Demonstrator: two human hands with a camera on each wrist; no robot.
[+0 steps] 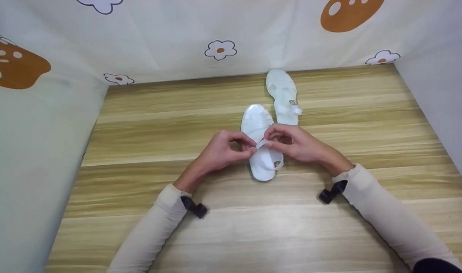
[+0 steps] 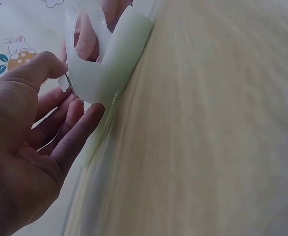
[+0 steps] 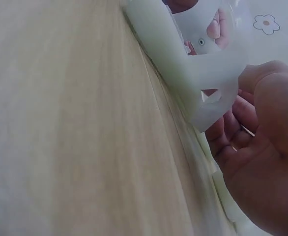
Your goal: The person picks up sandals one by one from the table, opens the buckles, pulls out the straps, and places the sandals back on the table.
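A white sandal (image 1: pixel 262 173) lies on the wood-patterned surface, its toe end pointing away from me. Over its middle, both hands meet at a thin white strap (image 1: pixel 261 144). My left hand (image 1: pixel 224 152) pinches the strap's left side between thumb and fingers, where the left wrist view shows a small metal buckle (image 2: pixel 71 84). From the other side, my right hand (image 1: pixel 302 145) pinches the strap end; its fingertips are partly hidden in the right wrist view. A second white sandal (image 1: pixel 282 89) lies behind to the right, with its own metal buckle (image 1: pixel 293 102) at its side.
The wood-patterned surface (image 1: pixel 158 132) reaches a pale patterned sheet (image 1: pixel 177 38) at the back. Pale walls (image 1: pixel 435 83) stand at the sides. A dark round object (image 1: pixel 437 265) shows at the bottom right corner. Small black mounts (image 1: pixel 194 207) sit on both wrists.
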